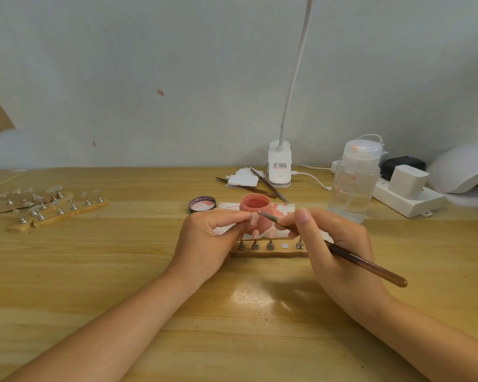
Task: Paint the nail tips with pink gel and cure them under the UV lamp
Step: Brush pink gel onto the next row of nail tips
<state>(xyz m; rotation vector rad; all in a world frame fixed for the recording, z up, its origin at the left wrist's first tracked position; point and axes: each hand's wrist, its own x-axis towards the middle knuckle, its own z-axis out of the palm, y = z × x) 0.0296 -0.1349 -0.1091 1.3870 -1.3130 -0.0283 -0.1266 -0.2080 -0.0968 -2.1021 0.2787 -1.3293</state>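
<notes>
Evenly bright, soft light from above. A white glare patch shines on the light wooden table (249,295), lower centre. Wide-angle bending at frame edges; slight overall softness.

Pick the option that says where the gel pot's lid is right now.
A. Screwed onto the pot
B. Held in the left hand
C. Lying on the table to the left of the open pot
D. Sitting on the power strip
C: the lid lies inside-up on the table just left of the open pink gel pot, while the left hand pinches a nail tip.
</notes>
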